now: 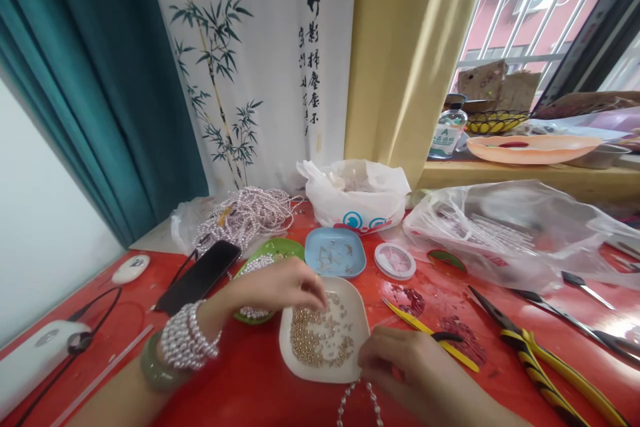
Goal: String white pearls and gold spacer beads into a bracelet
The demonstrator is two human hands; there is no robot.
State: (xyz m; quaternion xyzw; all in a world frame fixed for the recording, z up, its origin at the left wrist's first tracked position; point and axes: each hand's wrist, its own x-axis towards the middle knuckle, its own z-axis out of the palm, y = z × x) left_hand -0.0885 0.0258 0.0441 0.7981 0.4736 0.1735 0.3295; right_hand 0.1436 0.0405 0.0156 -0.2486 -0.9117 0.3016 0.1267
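My left hand reaches over the white tray, its fingertips bent down and pinched together near the small gold beads. Whatever lies between those fingertips is too small to make out. Strands of pearly beads and a green bangle circle the left wrist. At the tray's right edge, my right hand is closed on a string of silvery beads, which hangs below the fingers in a loop and runs out of view. Small loose pieces are scattered in the tray's upper right part.
Behind the tray sit a blue tray, a green plate of pearly beads and a round lidded case. Yellow tweezers and pliers lie right. A phone lies left. Plastic bags stand behind.
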